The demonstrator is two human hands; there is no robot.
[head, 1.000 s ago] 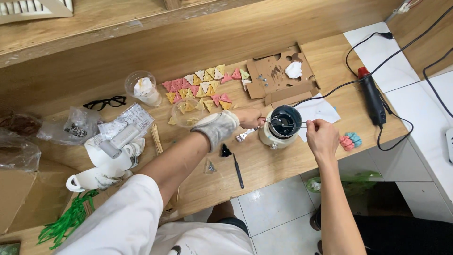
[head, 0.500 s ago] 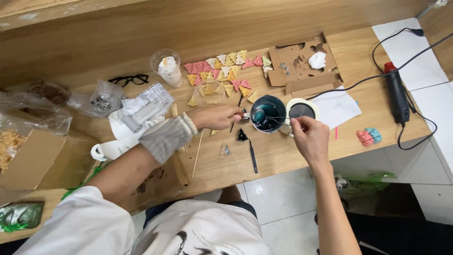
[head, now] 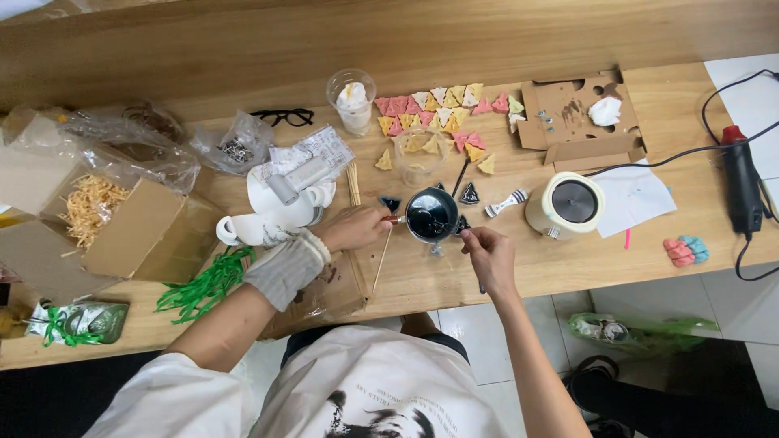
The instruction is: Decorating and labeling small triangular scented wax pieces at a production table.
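Here the desk (head: 568, 276) is crowded. Along its far edge lie rows of small pink, yellow and white triangles (head: 438, 109), with a clear cup (head: 352, 99) just left of them and black glasses (head: 280, 117) further left. A brown cardboard tray (head: 572, 113) holding a white wad sits toward the far right corner. A cream round pot (head: 565, 204) stands right of centre on a white sheet (head: 637, 199); a black cable runs from it to a black-and-red tool (head: 740, 180) near the right edge. A pink and blue lump (head: 686, 250) lies near the front right corner. Left of centre are a white mug (head: 251, 229), a plate with a grey roll (head: 284, 188), crumpled plastic bags (head: 130, 146) and an open box of straw-coloured shreds (head: 89, 207); green strips (head: 203, 285) lie at the front edge.

The small pan (head: 431, 215) sits mid-desk, near the front edge, just left of the pot. It is round, dark and glossy inside, with a short handle pointing left. Dark triangles (head: 469, 193) lie touching or just beside its rim; a thin stick (head: 381, 259) lies at its front left.

The left hand (head: 353, 229), wrist in a grey cuff, has its fingers closed around the handle. The right hand (head: 489, 255) is at the pan's right rim, thumb and fingertips pinched together on something small and dark, too small to identify.
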